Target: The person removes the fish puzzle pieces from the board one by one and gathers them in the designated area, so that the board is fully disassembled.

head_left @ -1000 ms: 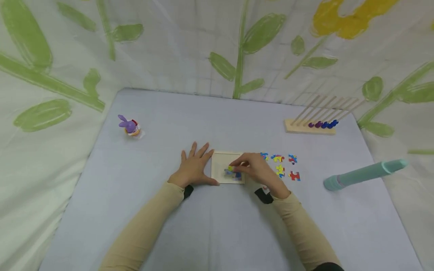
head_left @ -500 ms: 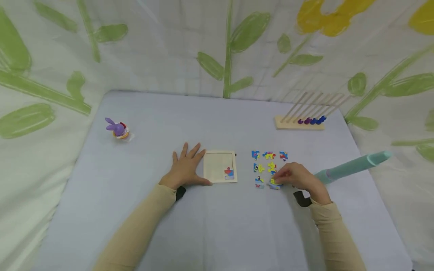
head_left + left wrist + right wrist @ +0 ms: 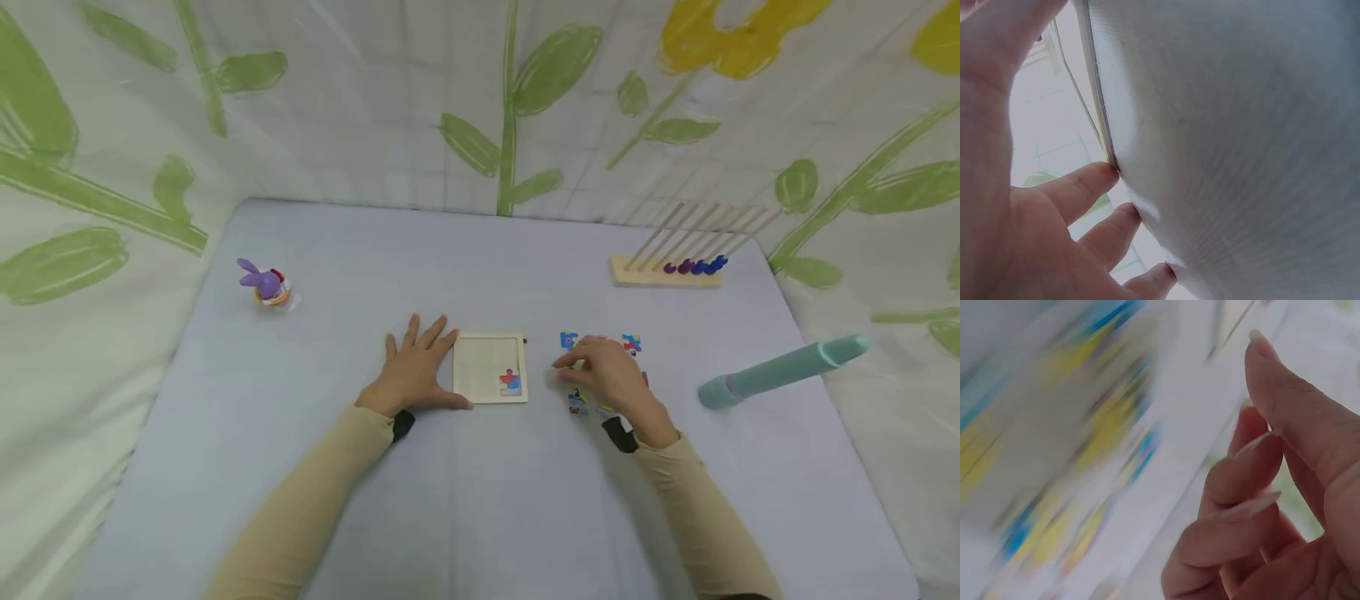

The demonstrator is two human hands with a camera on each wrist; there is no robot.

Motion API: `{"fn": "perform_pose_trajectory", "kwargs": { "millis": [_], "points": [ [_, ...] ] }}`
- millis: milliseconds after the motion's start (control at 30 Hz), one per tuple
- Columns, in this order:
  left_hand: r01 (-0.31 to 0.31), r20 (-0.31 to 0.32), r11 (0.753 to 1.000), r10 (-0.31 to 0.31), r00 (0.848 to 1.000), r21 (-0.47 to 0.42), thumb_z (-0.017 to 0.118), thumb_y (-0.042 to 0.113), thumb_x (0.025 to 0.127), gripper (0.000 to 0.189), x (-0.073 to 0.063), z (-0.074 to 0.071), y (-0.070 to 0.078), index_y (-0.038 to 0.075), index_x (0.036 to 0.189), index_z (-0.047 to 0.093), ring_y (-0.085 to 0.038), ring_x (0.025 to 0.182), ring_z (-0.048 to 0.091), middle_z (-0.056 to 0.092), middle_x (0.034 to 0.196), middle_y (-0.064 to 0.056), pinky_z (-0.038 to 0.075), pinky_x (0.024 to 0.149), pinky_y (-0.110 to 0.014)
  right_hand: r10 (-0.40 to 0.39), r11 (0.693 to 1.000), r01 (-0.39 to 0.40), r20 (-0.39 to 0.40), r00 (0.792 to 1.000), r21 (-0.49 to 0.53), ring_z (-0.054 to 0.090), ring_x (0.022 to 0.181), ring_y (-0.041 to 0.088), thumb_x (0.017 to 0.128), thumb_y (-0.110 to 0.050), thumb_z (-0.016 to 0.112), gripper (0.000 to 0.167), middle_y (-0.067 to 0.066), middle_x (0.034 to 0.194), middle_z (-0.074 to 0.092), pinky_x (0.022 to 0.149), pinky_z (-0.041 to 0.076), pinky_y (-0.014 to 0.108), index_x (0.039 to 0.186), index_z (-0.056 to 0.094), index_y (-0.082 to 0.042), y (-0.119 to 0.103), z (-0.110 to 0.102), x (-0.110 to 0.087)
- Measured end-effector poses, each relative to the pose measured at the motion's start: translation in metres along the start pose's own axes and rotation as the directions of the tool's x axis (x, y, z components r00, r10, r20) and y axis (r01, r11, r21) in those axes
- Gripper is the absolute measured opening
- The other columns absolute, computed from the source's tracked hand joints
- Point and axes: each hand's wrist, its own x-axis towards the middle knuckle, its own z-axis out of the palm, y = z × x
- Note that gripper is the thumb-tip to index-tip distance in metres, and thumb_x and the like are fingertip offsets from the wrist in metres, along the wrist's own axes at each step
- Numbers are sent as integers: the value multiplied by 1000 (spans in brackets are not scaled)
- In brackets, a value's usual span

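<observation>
My left hand [image 3: 412, 375] rests with spread fingers beside a square wooden puzzle frame [image 3: 480, 334], its thumb and forefinger touching the left edge. In the left wrist view the fingertips [image 3: 1107, 175] meet the frame's border [image 3: 1094, 81]. One red and blue jigsaw piece [image 3: 511, 383] lies in the frame's lower right corner. My right hand [image 3: 607, 375] hovers over several loose jigsaw pieces [image 3: 576, 400] to the right of the frame, covering some. In the right wrist view its thumb and forefinger [image 3: 1260, 381] stand slightly apart, with nothing visible between them; the pieces are blurred.
A wooden peg rack with beads [image 3: 667, 275] stands at the back right. Nearer, a teal pen-shaped object [image 3: 780, 371] stands on the table at the right. A purple rabbit toy [image 3: 266, 285] is at the far left. A painted cloth hangs behind the table.
My right hand carried a yellow piece from the frame to the loose pieces, let it go there, then moved left and away. My left hand has stayed by the frame; the head view shifted.
</observation>
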Motion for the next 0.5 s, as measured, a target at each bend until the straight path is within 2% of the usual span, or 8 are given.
{"fn": "perform_pose_trajectory", "kwargs": {
  "millis": [100, 200, 333, 500],
  "points": [
    [-11, -5, 1000, 11, 1000, -5, 89, 58, 72, 117, 2, -1, 1, 11, 163, 32, -52, 160, -1, 15, 175, -14, 8, 118, -83, -39, 999, 40, 48, 998, -3, 65, 82, 15, 86, -18, 83, 17, 4, 101, 76, 66, 48, 22, 103, 84, -13, -22, 11, 18],
    [-20, -5, 1000, 20, 1000, 1, 89, 59, 71, 117, 2, -1, 3, 10, 162, 33, -52, 160, 1, 16, 175, -14, 9, 117, -84, -18, 999, 22, 115, 993, -34, 65, 90, 15, 85, -22, 85, 21, 2, 105, 77, 71, 48, 22, 105, 84, -16, -35, 19, 30],
    [-20, 3, 1000, 20, 1000, 12, 88, 60, 71, 118, 2, -2, 4, 11, 163, 32, -51, 161, 1, 15, 176, -13, 9, 118, -83, 45, 998, -37, 181, 982, -48, 61, 89, 14, 84, -27, 86, 24, 0, 104, 77, 70, 46, 22, 106, 84, -16, -44, 25, 36],
    [-18, 1, 1000, 18, 1000, 8, 89, 59, 70, 118, 1, -4, 5, 11, 163, 32, -51, 161, 1, 16, 175, -13, 9, 118, -83, 72, 997, -72, 202, 977, -7, 61, 89, 14, 87, -26, 83, 20, 1, 103, 81, 71, 47, 23, 103, 84, -14, -46, 28, 36]
  ]
}}
